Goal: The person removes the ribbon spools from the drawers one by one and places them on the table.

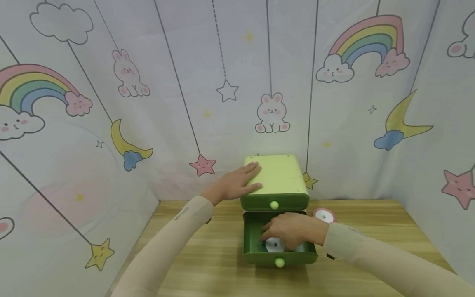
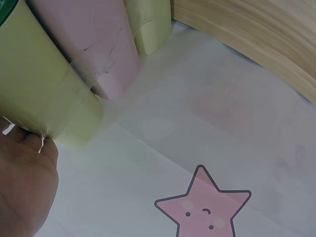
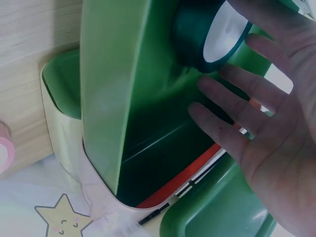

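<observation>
One cabinet [image 1: 279, 175] is sitting under the left hand [image 1: 236, 182] (released). Beneath the released right hand [image 1: 291, 228], a spool [image 1: 273, 247] is lying.

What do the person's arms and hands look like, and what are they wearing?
The left sleeve and right sleeve are plain, long and beige. Small lettering is printed near the left cuff, with fainter marks near the right one. The left hand and right hand are bare, without gloves.
</observation>
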### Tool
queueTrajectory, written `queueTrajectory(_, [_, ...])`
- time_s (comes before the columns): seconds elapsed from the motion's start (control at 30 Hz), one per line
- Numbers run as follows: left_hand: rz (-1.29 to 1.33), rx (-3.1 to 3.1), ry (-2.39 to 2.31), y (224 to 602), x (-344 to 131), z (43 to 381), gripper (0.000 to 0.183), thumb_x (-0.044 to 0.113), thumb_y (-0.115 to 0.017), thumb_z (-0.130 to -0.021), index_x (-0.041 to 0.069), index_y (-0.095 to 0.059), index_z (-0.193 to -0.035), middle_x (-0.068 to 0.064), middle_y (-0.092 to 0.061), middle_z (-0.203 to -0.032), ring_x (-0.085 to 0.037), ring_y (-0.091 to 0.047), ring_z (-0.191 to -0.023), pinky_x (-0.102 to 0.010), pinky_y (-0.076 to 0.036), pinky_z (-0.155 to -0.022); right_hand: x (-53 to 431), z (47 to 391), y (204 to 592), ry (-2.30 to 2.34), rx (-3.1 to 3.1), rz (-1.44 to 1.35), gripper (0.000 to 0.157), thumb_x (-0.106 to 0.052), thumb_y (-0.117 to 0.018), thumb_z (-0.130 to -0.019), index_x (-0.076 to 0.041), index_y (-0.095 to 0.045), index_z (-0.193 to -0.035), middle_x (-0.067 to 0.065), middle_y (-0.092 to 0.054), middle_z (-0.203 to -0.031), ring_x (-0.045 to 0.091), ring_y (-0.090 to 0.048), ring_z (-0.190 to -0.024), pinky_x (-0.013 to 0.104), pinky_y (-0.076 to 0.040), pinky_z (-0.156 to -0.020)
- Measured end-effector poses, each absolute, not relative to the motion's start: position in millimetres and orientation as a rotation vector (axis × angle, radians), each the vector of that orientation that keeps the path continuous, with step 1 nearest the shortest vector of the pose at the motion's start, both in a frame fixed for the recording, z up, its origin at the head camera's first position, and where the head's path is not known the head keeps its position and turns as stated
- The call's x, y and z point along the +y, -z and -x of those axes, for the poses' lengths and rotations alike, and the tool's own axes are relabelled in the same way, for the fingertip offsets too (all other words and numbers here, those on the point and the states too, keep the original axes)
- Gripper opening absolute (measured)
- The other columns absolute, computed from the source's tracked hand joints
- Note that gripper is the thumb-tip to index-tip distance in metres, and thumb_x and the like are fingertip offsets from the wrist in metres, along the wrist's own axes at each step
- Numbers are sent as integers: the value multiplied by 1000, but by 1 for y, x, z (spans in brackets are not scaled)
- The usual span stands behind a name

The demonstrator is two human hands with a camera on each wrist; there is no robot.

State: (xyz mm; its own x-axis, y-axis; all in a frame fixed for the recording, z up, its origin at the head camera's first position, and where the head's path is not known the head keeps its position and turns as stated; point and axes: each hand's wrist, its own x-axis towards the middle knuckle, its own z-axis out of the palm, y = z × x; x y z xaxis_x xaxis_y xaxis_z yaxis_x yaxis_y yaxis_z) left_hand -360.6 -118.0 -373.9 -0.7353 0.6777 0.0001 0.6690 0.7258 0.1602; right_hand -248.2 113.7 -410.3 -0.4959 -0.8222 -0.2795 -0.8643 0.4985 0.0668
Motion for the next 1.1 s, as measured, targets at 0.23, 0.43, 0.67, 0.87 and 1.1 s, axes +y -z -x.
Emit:
queueTrajectory(0.23, [-1112, 2867, -237, 374, -118, 360, 86, 75, -27, -104, 25, -9, -171, 3, -4, -180, -17, -6, -167, -45, -22, -134, 114, 249, 413, -301, 2516, 1468, 73, -9, -86, -85, -40, -61, -146, -7, -64, -149, 14, -68, -126, 31, -62, -93])
queueTrajectory(0.43, [-1113, 2878, -232, 376, -119, 361, 86, 77, -26, -104, 26, -8, -171, 4, -4, -180, -16, -7, -167, -45, -22, -134, 113, 250, 416, -274, 2483, 1536, 75, -2, -85, -84, -39, -62, -145, -13, -63, -148, 11, -68, -125, 28, -62, -92])
queueTrajectory(0.67, [-1110, 2885, -223, 376, -118, 360, 86, 77, -26, -104, 26, -9, -171, 5, -4, -180, -16, -8, -167, -45, -23, -134, 111, 250, 415, -262, 2452, 1513, 74, 4, -81, -85, -37, -63, -145, -14, -62, -150, 12, -66, -129, 24, -60, -95])
queueTrajectory(0.87, [-1101, 2882, -226, 375, -118, 359, 86, 77, -26, -103, 27, -9, -171, 6, -4, -180, -15, -7, -167, -44, -22, -134, 111, 250, 415, -184, 2427, 1478, 73, 7, -79, -84, -31, -64, -145, -9, -63, -150, 12, -65, -132, 25, -58, -102])
queueTrajectory(1.1, [-1101, 2891, -243, 376, -118, 359, 87, 79, -24, -102, 28, -9, -171, 7, -4, -180, -14, -7, -167, -43, -22, -135, 112, 252, 418, -172, 2432, 1457, 72, 9, -77, -85, -30, -64, -145, -9, -63, -150, 13, -64, -134, 27, -57, -104])
